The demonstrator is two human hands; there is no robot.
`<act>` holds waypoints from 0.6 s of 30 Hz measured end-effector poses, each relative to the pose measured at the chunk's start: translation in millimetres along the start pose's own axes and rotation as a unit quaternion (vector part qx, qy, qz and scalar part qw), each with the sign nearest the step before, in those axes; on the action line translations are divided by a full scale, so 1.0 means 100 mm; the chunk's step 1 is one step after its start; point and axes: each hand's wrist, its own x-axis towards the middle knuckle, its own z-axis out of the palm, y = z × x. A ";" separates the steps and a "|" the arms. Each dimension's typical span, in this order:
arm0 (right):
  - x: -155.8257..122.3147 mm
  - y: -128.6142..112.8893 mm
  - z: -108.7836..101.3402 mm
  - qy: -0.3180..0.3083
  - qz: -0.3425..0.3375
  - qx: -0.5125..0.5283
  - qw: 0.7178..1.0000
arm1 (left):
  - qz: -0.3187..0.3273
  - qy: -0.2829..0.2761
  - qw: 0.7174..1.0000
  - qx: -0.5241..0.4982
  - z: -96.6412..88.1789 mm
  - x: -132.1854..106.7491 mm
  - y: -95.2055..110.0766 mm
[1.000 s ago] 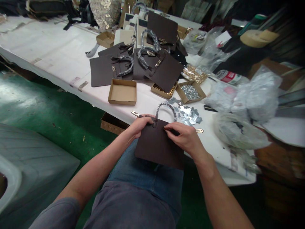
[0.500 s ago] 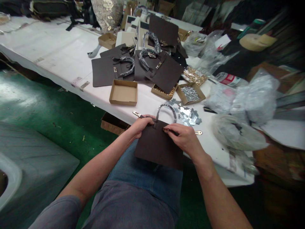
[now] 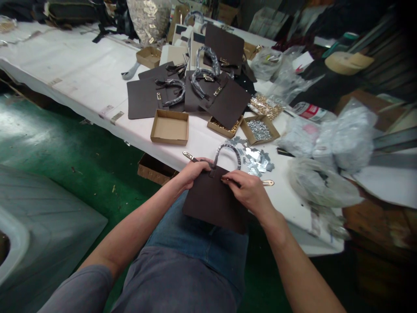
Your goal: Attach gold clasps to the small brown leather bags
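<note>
A dark brown leather bag panel [image 3: 210, 202] with a plastic-wrapped handle [image 3: 228, 151] lies half on my lap, half against the table's front edge. My left hand [image 3: 193, 171] is closed on the panel's top left edge. My right hand [image 3: 246, 190] pinches the top edge to the right of the handle, with a small gold fitting at its fingertips. A gold strap clasp [image 3: 188, 155] pokes out beyond my left hand, and another gold clasp [image 3: 268, 183] lies on the table just right of my right hand.
On the white table [image 3: 74, 74] lie a pile of finished brown panels with handles [image 3: 202, 87], an empty cardboard box [image 3: 170, 127], boxes of gold fittings [image 3: 224, 126] and silver screws [image 3: 259, 129], loose silver plates [image 3: 257, 157] and plastic bags [image 3: 325, 143]. The floor [image 3: 65, 161] is green.
My right hand has slid slightly left along the panel's top edge, toward the handle. My left hand keeps its grip.
</note>
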 end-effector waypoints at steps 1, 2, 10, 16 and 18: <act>-0.01 0.00 0.01 0.007 0.003 0.001 1.000 | 0.000 0.000 1.000 0.004 0.00 -0.01 0.00; -0.01 0.00 0.01 0.011 0.005 0.000 1.000 | -0.001 0.002 1.000 0.010 0.00 -0.02 0.00; -0.08 -0.01 -0.16 0.065 -0.012 -0.035 0.997 | 0.056 -0.036 0.994 0.089 0.07 -0.26 0.12; -0.19 -0.10 -0.26 0.076 0.017 0.062 0.995 | 0.076 -0.053 0.987 0.131 0.12 -0.39 0.10; -0.21 -0.10 -0.26 0.052 0.012 0.089 0.995 | 0.077 -0.050 0.988 0.124 0.12 -0.42 0.07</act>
